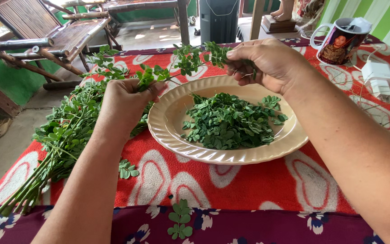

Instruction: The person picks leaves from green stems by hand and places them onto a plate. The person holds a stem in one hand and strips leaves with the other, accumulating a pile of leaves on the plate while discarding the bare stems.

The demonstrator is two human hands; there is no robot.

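Our arms run off the bottom edge, so we see no elbows. Our left hand [125, 101] has its grip pinched on a leafy twig [177, 63], and our right hand [267, 63] pinches the twig's other end, though leaves hide some fingertips. It hangs over a cream plate [168, 117] of picked leaves [229, 122]. More stalks [59, 140] lie left on the table [231, 180] with its red flowered cloth. Behind stand a mug [339, 43], a white charger [378, 77] and a bamboo chair [46, 31], cut off.
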